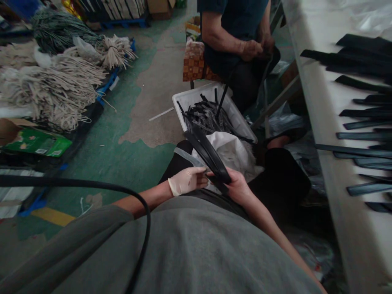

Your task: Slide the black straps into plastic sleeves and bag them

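My right hand (239,187) is closed around a bundle of long flat black strips (208,154), which bends up and away to the left over my lap. My left hand (189,181), in a thin pale glove, pinches the near end of a translucent plastic strip (188,157) right beside the bundle. A white plastic bag (230,146) lies just beyond my hands. Past it stands a white crate (177,98) holding many black and clear strips (206,116).
At right, a long table (329,179) bears scattered black strips (367,136). A co-worker (241,45) sits opposite, handling a strip. Bundles of pale cords (58,90) lie on pallets at left. A black cable (92,182) crosses the lower left.
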The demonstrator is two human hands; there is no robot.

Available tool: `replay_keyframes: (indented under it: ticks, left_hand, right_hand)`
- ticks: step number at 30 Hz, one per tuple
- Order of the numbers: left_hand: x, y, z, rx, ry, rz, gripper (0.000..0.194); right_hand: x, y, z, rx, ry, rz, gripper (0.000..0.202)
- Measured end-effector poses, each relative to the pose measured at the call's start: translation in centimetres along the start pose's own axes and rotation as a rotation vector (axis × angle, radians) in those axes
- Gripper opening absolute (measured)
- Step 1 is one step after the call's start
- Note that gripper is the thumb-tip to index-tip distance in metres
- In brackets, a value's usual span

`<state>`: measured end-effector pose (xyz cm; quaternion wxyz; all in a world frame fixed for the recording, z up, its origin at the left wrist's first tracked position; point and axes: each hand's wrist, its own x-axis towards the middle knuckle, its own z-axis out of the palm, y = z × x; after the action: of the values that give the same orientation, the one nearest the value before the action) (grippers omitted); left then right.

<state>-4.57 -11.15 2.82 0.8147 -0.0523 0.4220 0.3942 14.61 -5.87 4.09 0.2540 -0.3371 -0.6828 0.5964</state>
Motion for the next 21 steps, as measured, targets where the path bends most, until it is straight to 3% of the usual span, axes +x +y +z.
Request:
replay_keyframes:
  ticks: [3,6,9,13,15,18,21]
  left_hand:
    - [-0.2,-0.6,0.4,0.047,-0.183,-0.044,0.015]
    - [-0.1,-0.4,0.2,-0.017,-0.273,-0.106,0.030]
    - [1.0,1.8,-1.3,-0.199,-0.155,0.018,0.040]
    - [3.0,7.5,-4.2,-0.413,0.242,0.368,0.041]
    - [3.4,9.9,-4.9,-0.451,0.353,0.536,0.033]
    - [3.4,10.8,-4.0,-0.342,0.297,0.663,0.022]
    - [3.2,8.3,-2.2,0.036,0.116,0.623,0.025]
  right_hand:
    - [0.6,-0.3,0.7,-0.018,0.026,-0.017,0.013]
    - [0.4,-1.0,0.0,-0.017,0.109,0.090,0.017]
    - [-1.3,-2.2,-2.2,0.035,0.124,0.225,0.031]
    - [-4.5,-3.0,-4.8,0.161,0.129,0.268,0.043]
    - [-5.5,-2.9,-5.3,0.191,0.155,0.286,0.043]
    - [-5.1,-2.5,-5.1,0.239,0.227,0.306,0.042]
    - [-2.8,-2.6,-4.9,0.350,0.326,0.226,0.036]
